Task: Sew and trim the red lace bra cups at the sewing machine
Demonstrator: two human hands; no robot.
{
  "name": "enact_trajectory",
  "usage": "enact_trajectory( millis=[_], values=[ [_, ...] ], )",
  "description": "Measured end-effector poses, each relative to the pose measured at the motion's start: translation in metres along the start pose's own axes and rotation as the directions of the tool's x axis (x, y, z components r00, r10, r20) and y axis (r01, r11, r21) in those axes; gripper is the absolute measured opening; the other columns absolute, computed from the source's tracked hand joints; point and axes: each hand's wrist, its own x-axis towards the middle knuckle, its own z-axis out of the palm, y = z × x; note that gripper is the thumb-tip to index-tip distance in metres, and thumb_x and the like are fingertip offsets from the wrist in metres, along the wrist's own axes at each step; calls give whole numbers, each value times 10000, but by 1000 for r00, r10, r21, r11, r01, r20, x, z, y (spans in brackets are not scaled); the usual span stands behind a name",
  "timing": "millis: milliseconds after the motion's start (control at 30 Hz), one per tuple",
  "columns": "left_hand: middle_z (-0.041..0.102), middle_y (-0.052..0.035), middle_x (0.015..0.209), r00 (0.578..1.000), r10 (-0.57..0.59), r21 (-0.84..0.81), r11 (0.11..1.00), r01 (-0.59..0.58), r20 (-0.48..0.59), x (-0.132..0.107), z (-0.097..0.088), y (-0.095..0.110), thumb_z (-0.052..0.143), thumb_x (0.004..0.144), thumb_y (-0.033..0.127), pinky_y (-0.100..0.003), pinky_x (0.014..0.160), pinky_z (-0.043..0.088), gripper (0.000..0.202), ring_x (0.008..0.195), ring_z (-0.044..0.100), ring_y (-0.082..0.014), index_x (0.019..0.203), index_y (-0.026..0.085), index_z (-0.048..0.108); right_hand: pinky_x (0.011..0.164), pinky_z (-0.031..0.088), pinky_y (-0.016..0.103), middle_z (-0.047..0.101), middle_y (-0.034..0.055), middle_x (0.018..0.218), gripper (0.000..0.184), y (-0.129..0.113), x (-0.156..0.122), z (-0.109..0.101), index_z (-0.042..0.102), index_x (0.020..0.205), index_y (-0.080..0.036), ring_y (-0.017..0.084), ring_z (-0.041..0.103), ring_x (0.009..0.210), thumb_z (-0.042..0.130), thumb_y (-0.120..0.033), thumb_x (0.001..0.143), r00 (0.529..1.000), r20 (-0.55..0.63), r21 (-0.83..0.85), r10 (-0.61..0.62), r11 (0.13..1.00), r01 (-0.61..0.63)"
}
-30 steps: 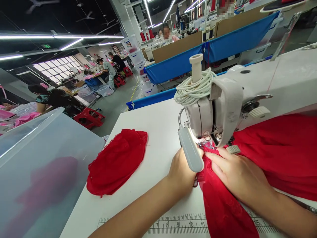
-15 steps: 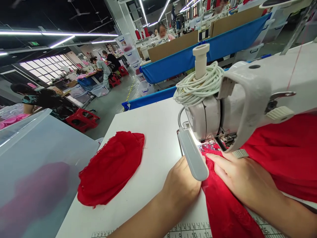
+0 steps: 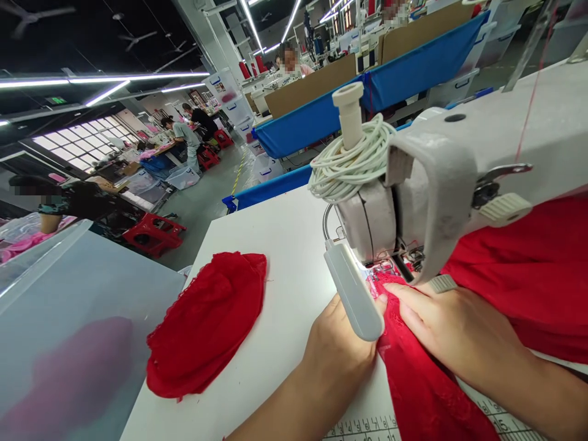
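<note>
A strip of red lace fabric (image 3: 425, 380) runs from the table's front edge up under the head of a white sewing machine (image 3: 500, 153). My left hand (image 3: 337, 340) is closed at the strip's left edge, its thumb against the cloth. A grey lamp bar (image 3: 353, 291) hides part of its fingers. Flat on the fabric, close to the needle area, lies my right hand (image 3: 452, 321) with fingers stretched forward. The needle itself is hard to make out. Left of my hands, a separate folded red lace piece (image 3: 209, 324) rests on the white table (image 3: 285, 233).
A translucent plastic bin (image 3: 92, 306) stands against the table's left side. Coiled pale cord (image 3: 353, 162) wraps a post on the machine. More red cloth (image 3: 528, 275) lies behind my right hand. A printed ruler (image 3: 367, 425) marks the front edge. People sit at other workstations.
The view has shifted slightly, so the machine sits a little further left and the folded piece a little lower. Both hands keep nearly the same places on the fabric.
</note>
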Motion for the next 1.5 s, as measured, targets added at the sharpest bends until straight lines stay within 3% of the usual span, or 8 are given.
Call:
enact_trajectory(
  millis=[100, 233, 467, 633, 800, 1167, 1333, 1500],
  values=[
    [719, -107, 1034, 1000, 9, -15, 1000, -10, -28, 0, 1, 0, 373, 953, 128, -367, 870, 595, 312, 975, 677, -202, 1042, 167, 669, 425, 174, 312, 457, -6, 462, 333, 0, 0, 0, 660, 718, -252, 144, 385, 374, 379, -84, 778, 999, 32, -2, 13, 1000, -13],
    [726, -113, 979, 998, 25, 8, 1000, -24, -58, 2, 2, 1, 362, 960, 133, -338, 826, 604, 326, 912, 689, -198, 967, 153, 686, 436, 162, 310, 459, -2, 472, 324, 0, -1, 1, 652, 725, -256, 149, 396, 398, 377, -96, 787, 995, 89, 14, 44, 999, -45],
    [732, -98, 900, 986, 17, 48, 999, -9, -167, 5, 6, 5, 375, 964, 135, -306, 769, 607, 311, 840, 693, -183, 968, 156, 686, 421, 191, 297, 489, 1, 476, 334, -1, 2, -2, 689, 750, -248, 150, 427, 401, 400, -81, 751, 1000, -1, 11, 6, 1000, -6],
    [741, -85, 950, 985, 44, 48, 998, -37, -166, 6, 4, 5, 392, 960, 138, -333, 831, 604, 294, 890, 694, -193, 1005, 164, 681, 398, 170, 299, 452, -1, 450, 348, -1, 3, -3, 717, 757, -242, 142, 361, 358, 408, -82, 735, 1000, -22, -26, -2, 1000, 1],
    [735, -100, 967, 982, 69, 67, 996, -58, -176, 7, 3, 6, 385, 941, 90, -344, 853, 593, 297, 918, 690, -199, 1010, 142, 669, 404, 190, 295, 501, 9, 491, 382, -1, 4, -2, 727, 778, -251, 141, 398, 379, 395, -68, 735, 999, -41, -46, -3, 999, 1],
    [721, -101, 958, 980, 124, 171, 980, -97, -153, 6, 6, 4, 342, 935, 72, -333, 855, 580, 323, 911, 677, -180, 1038, 128, 643, 350, 183, 286, 405, -16, 422, 370, -2, 10, -5, 715, 722, -210, 131, 341, 307, 372, -76, 749, 991, -133, 1, -25, 1000, 25],
    [703, -121, 1042, 994, 89, 164, 983, -77, -64, 1, 5, 1, 340, 918, 60, -340, 822, 582, 325, 950, 662, -194, 995, 125, 649, 357, 168, 289, 395, -21, 414, 332, -2, 10, -3, 675, 713, -216, 134, 338, 303, 371, -111, 793, 992, -122, 39, 12, 999, -7],
    [694, -105, 1015, 997, 81, 160, 984, -82, 11, -4, 8, -3, 386, 914, 60, -359, 906, 541, 293, 964, 648, -190, 1020, 133, 649, 377, 174, 300, 476, 2, 429, 219, 1, 6, 2, 627, 685, -201, 148, 398, 323, 453, -214, 817, 992, -89, 21, 90, 996, -88]
  ],
)
